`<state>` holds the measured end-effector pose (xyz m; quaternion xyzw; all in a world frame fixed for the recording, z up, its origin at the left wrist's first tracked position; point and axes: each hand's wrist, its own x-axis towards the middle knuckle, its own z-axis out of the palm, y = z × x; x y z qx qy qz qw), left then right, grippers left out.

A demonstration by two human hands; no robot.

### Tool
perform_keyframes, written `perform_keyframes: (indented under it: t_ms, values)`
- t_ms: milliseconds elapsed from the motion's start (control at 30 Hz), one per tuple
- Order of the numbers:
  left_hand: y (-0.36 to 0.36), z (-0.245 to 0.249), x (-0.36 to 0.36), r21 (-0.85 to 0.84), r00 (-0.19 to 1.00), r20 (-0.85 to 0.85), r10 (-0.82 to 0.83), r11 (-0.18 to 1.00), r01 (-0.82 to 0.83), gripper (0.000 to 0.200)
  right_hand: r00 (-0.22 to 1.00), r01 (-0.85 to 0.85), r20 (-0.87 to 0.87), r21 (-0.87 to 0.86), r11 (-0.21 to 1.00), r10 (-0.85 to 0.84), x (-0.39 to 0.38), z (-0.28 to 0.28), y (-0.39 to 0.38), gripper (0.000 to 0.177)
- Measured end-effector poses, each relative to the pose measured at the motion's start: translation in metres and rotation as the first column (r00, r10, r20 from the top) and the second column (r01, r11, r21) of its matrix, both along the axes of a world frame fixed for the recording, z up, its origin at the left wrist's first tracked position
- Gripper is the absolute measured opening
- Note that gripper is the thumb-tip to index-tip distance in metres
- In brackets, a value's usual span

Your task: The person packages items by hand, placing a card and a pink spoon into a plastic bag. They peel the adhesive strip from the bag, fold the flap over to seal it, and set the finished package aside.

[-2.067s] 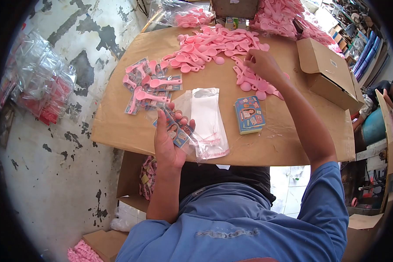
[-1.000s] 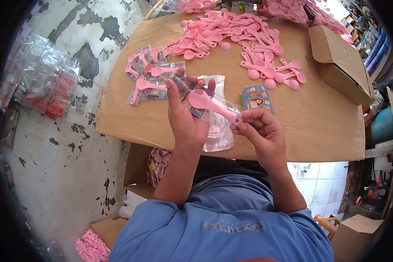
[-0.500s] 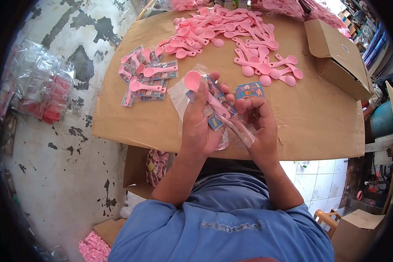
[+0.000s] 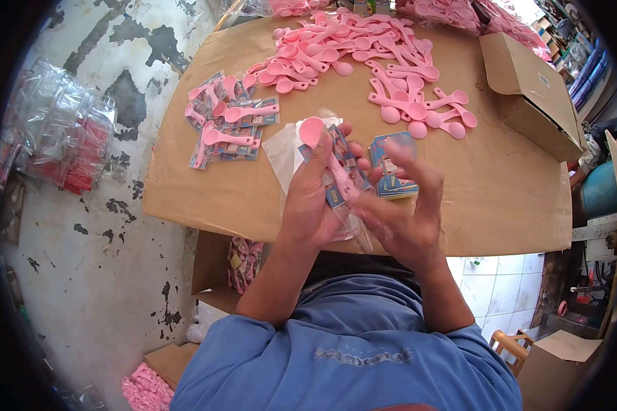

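Observation:
My left hand (image 4: 312,198) grips a clear plastic bag (image 4: 288,152) that holds a printed card and a pink spoon (image 4: 313,132), whose bowl sticks up above my fingers. My right hand (image 4: 404,212) is open and blurred, its palm against the bag's lower end, right next to my left hand. A stack of printed cards (image 4: 391,171) lies on the cardboard table top (image 4: 206,198) just behind my right hand. Packed spoon bags (image 4: 230,127) lie in a heap to the left. Loose pink spoons (image 4: 363,55) cover the far middle.
An open cardboard box (image 4: 528,89) sits at the right of the table. Bundles of clear bags (image 4: 62,130) lie by the peeling wall on the left. More pink spoons fill a carton (image 4: 243,264) under the table. Another person (image 4: 600,147) is at the far right.
My right hand fetched a pink spoon from the far pile and slid it into the bag held by my left hand. It has now let go and opened against the bag.

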<state>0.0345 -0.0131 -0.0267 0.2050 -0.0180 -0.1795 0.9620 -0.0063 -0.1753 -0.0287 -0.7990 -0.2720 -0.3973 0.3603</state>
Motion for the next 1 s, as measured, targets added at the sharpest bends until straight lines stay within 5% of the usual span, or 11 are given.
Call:
perform_keyframes:
  t_ms: [133, 333, 433, 733, 1000]
  values:
    - [0.011, -0.001, 0.004, 0.009, 1.000, -0.024, 0.012, 1.000, -0.012, 0.042, 0.995, -0.102, -0.009, -0.027, 0.994, 0.102, -0.010, -0.004, -0.008, 0.035]
    - [0.016, 0.004, 0.004, -0.068, 0.996, -0.080, -0.041, 0.997, 0.036, 0.042, 0.957, -0.224, -0.138, 0.207, 0.952, 0.255, -0.014, 0.007, -0.026, 0.026]
    - [0.014, 0.010, 0.002, -0.036, 0.998, -0.046, -0.045, 0.998, 0.043, 0.046, 0.976, -0.095, -0.172, 0.215, 0.972, 0.134, -0.005, 0.008, -0.028, 0.030]
    - [0.001, 0.018, -0.011, 0.095, 0.985, 0.043, -0.165, 0.982, 0.161, 0.052, 0.994, -0.063, -0.093, -0.144, 0.988, 0.050, 0.010, 0.014, -0.015, 0.042]
    - [0.001, 0.015, -0.017, 0.007, 0.966, 0.030, -0.256, 0.967, 0.256, 0.057, 0.958, -0.240, -0.147, 0.055, 0.969, 0.246, 0.006, 0.027, -0.021, 0.031]
